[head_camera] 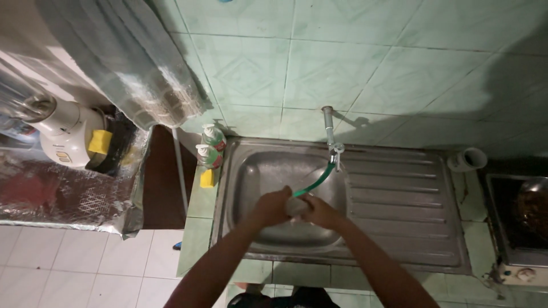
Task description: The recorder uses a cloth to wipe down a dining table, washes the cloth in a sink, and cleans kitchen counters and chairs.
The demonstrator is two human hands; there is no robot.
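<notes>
Both my hands meet over the basin of a steel sink (245, 171). My left hand (273, 206) and my right hand (321, 211) are closed together around a small pale object (297, 206), which I cannot make out. A green hose (315, 182) runs down from the wall tap (330, 137) and ends right at my hands. Whether water flows is unclear.
Two green soap bottles (212, 137) and a yellow sponge (207, 178) stand at the sink's left rim. The ribbed drainboard (399, 194) lies to the right, with a white cup (468, 159) and a stove with a pan (528, 211) beyond. A white blender base (65, 134) sits far left.
</notes>
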